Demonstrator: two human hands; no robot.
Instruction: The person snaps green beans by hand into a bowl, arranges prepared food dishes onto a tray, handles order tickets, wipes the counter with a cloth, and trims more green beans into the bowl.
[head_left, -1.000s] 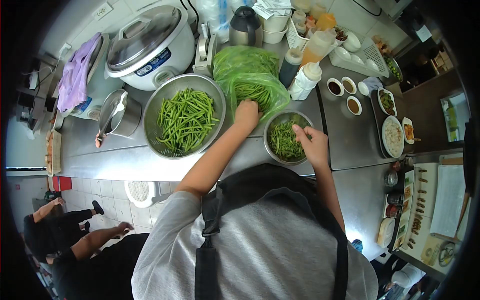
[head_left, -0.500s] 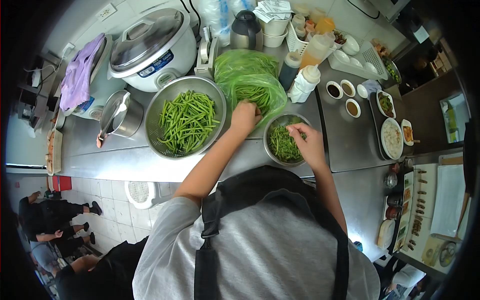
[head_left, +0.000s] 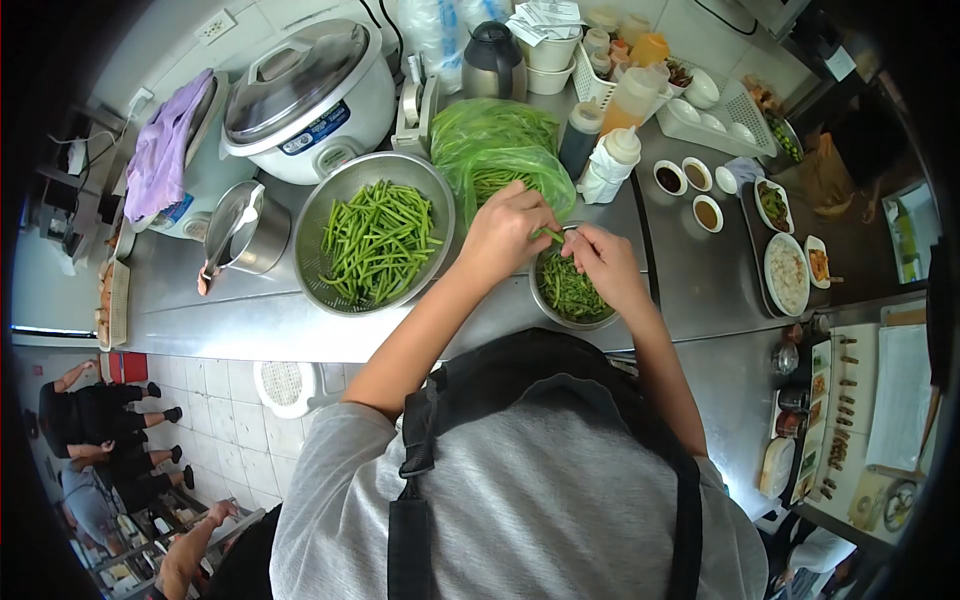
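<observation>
My left hand (head_left: 510,232) is closed around a green bean (head_left: 547,236) whose end sticks out toward the right. Facing it, my right hand (head_left: 606,264) pinches at that end. Both hands are held over the rim of a small metal bowl (head_left: 540,302) that contains short green bits (head_left: 572,288). Behind my left hand lies an open green plastic bag (head_left: 495,130) full of long green beans. A metal colander (head_left: 308,240) to the left holds a heap of cut beans (head_left: 375,245).
Rice cookers (head_left: 305,90), a metal pot (head_left: 262,235) and a thermos jug (head_left: 493,62) line the counter. Squeeze bottles (head_left: 580,135) stand behind the bowl. Sauce dishes (head_left: 707,213) and a tray with a rice plate (head_left: 787,275) are at right. Other people (head_left: 95,415) stand at lower left.
My left hand has come out of the bag and moved right with a bean. My right hand has risen slightly from over the bowl to meet it. People at lower left have shifted.
</observation>
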